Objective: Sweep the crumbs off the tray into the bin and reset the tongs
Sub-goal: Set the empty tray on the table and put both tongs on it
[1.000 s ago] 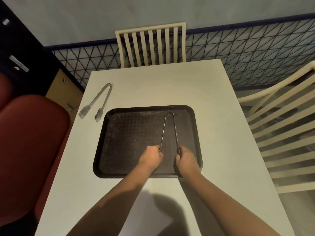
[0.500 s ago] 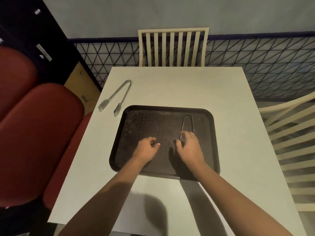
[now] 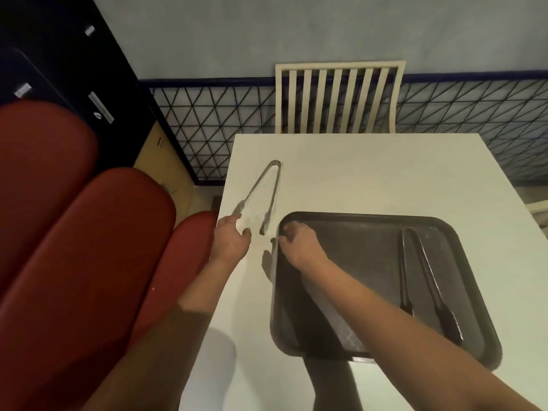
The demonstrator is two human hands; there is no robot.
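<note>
A black tray [image 3: 350, 223] lies on the white table [image 3: 385, 173], with faint pale specks on its textured floor. One pair of metal tongs [image 3: 427, 286] rests inside the tray near its right rim, hinge end away from me. A second pair of metal tongs [image 3: 262, 194] lies on the table just left of the tray. My left hand [image 3: 231, 240] is at the near tip of that pair's left arm, fingers loosely curled, holding nothing. My right hand [image 3: 299, 244] hovers over the tray's far left corner with its fingers bent down. No bin is in view.
A red padded bench [image 3: 83, 262] runs along the table's left edge. A cream slatted chair [image 3: 338, 99] stands at the far end, and part of another shows at the right edge. Dark cabinets stand at the upper left.
Both hands let go of the tongs in the tray and moved left to the pair on the table. My view swung left, so the tray now sits at the right.
</note>
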